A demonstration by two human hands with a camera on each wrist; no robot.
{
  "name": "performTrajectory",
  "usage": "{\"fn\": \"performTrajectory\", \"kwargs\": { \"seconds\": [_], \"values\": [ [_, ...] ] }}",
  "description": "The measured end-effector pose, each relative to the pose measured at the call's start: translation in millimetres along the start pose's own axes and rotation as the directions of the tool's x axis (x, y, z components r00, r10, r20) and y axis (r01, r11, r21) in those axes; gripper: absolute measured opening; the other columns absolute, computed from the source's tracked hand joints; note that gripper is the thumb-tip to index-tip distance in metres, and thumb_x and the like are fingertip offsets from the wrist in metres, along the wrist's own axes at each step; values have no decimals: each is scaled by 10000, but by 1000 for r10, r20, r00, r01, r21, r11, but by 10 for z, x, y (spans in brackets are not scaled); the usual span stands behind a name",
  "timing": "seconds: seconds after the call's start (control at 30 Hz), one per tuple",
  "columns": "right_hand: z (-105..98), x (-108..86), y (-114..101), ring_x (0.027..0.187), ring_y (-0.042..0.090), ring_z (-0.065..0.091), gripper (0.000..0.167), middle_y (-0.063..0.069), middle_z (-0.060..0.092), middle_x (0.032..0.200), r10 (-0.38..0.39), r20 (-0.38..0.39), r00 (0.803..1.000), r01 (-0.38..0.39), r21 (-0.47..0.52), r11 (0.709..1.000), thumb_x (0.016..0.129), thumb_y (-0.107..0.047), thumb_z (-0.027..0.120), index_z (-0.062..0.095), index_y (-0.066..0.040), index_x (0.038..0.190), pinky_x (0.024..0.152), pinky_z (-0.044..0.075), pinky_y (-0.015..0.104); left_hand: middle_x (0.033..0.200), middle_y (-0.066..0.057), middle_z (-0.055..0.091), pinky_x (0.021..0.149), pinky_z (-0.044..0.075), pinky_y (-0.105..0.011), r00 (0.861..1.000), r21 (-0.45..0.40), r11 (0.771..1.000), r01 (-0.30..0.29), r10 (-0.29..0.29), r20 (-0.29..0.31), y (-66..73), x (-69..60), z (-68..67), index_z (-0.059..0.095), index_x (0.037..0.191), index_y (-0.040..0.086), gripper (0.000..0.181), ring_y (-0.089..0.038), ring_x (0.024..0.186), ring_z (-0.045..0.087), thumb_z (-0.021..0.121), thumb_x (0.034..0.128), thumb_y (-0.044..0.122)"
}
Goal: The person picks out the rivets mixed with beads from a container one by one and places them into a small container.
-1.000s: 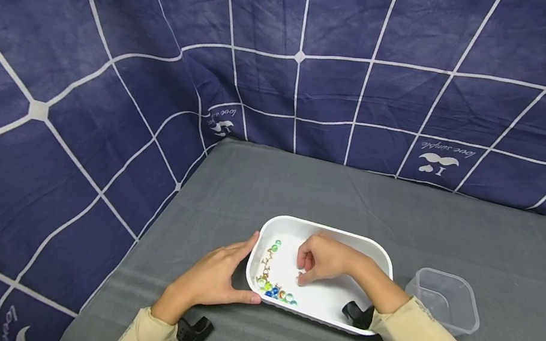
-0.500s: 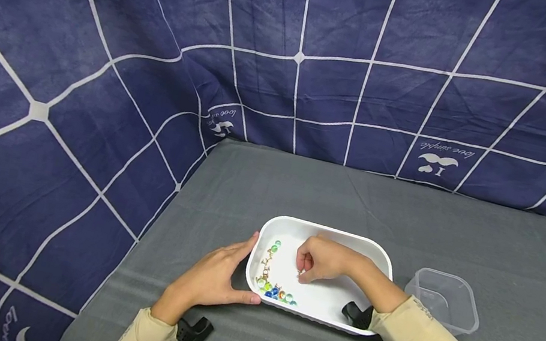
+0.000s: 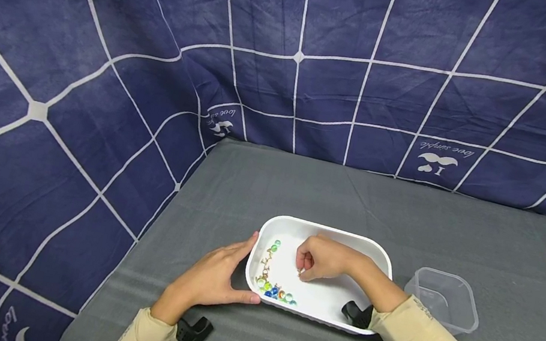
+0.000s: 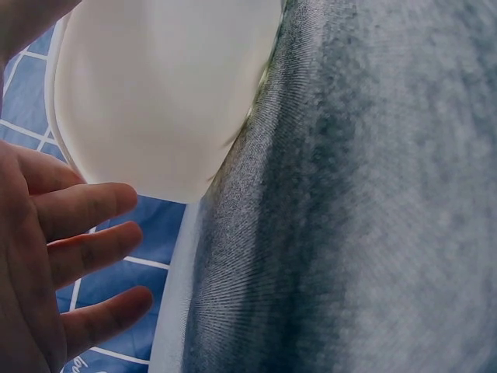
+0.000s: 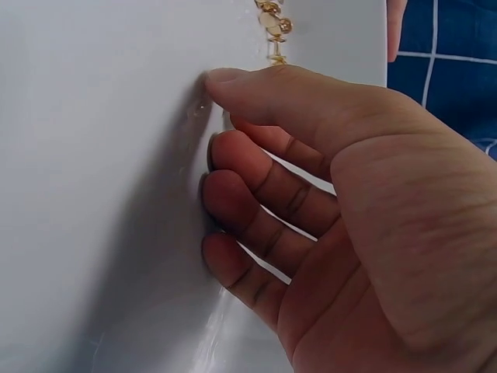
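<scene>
In the head view a white tray (image 3: 329,316) holds glass marbles (image 3: 288,297) and small gold charms (image 3: 265,273) along its left end and near-left corner. My left hand (image 3: 216,276) rests against that end, thumb at the near rim and fingers along the side. The left wrist view shows its fingers (image 4: 93,252) fairly straight beside the tray. Over the tray floor, my right hand (image 3: 325,259) pinches a tiny gold charm (image 3: 300,273) between thumb and forefinger. The right wrist view hides most of it, and the other fingers (image 5: 233,198) are curled.
A clear plastic container (image 3: 448,299) stands right of the tray on the grey cloth (image 3: 313,190). A dark blue curtain (image 3: 331,89) with white lines hangs behind and at the left. Each wrist carries a black band mount (image 3: 194,330).
A gold charm has come into clearer view at the right fingertips, which have risen very slightly. The left hand, tray and marbles have stayed put.
</scene>
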State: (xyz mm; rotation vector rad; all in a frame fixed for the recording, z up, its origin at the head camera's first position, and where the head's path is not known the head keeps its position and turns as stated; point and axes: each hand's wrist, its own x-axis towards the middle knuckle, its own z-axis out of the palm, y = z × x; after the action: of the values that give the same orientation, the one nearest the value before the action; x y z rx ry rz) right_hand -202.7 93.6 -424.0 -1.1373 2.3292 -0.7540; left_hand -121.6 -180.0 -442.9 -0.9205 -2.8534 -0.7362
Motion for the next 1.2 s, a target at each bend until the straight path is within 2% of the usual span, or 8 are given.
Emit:
{"fn": "performTrajectory", "kwargs": {
  "seconds": [0.9,1.2],
  "values": [
    [-81,-40,-38,567,-4,458,167,-125,511,607,-14,-51,999,13,-11,1000,760,-29,756,628,-129,720,550,400,185,1476,-172,465,1049,423,-457,1000,4,1000,-1,1,1,0,-6,-8,270,1541,-15,1154,-285,1317,489,749,743,668],
    [-118,-57,-25,561,-1,468,164,-130,520,606,-31,-88,996,28,-36,999,752,-51,764,632,-143,719,547,406,195,1472,-173,470,1046,425,-459,1000,12,1000,-1,1,2,-4,-1,-5,260,1546,-6,1155,-285,1314,492,749,744,666]
  ]
}}
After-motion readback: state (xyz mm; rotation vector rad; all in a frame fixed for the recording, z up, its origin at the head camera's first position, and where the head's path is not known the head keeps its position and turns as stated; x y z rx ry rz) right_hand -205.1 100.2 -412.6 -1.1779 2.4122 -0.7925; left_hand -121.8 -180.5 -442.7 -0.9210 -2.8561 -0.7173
